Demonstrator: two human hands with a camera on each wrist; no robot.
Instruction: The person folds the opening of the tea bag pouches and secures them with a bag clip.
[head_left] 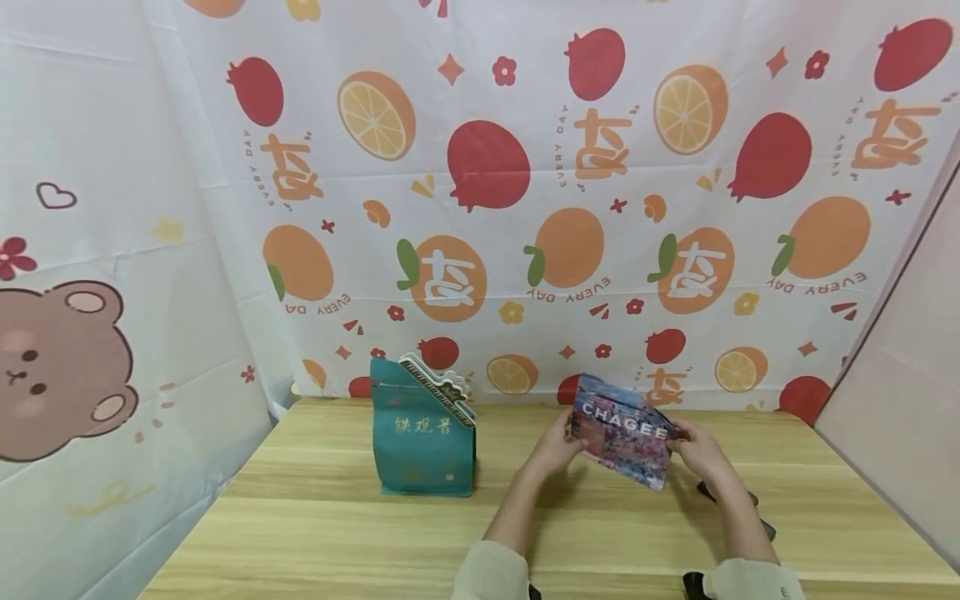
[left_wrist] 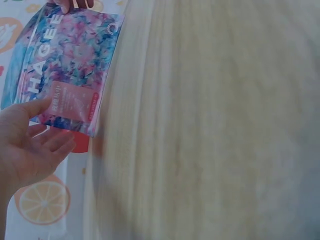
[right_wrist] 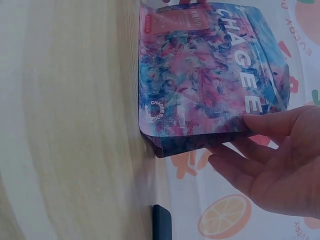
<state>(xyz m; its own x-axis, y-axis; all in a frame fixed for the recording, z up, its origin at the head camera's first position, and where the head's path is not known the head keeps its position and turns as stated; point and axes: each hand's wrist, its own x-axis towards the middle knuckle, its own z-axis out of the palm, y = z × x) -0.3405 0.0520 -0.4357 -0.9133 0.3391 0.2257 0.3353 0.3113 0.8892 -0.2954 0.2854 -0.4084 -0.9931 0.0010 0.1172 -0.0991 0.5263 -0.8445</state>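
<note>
Both hands hold a pink and blue patterned pouch (head_left: 621, 433) marked CHAGEE, tilted with its right side lower, at the back right of the table. At its left side, the left hand (head_left: 557, 446) has the thumb on the front and the other fingers toward the back. The right hand (head_left: 696, 448) grips the opposite side, its thumb (right_wrist: 270, 122) pressed on the front beside the last letter. In the left wrist view a pink label (left_wrist: 74, 101) shows near the left thumb. The back of the pouch (right_wrist: 200, 75) is hidden.
A teal pouch (head_left: 420, 450) with gold characters and a white and black decoration across its top corner stands upright to the left. Small black objects (head_left: 765, 529) lie by the right forearm. The wooden table (head_left: 315, 517) meets a fruit-print cloth (head_left: 495, 250) behind.
</note>
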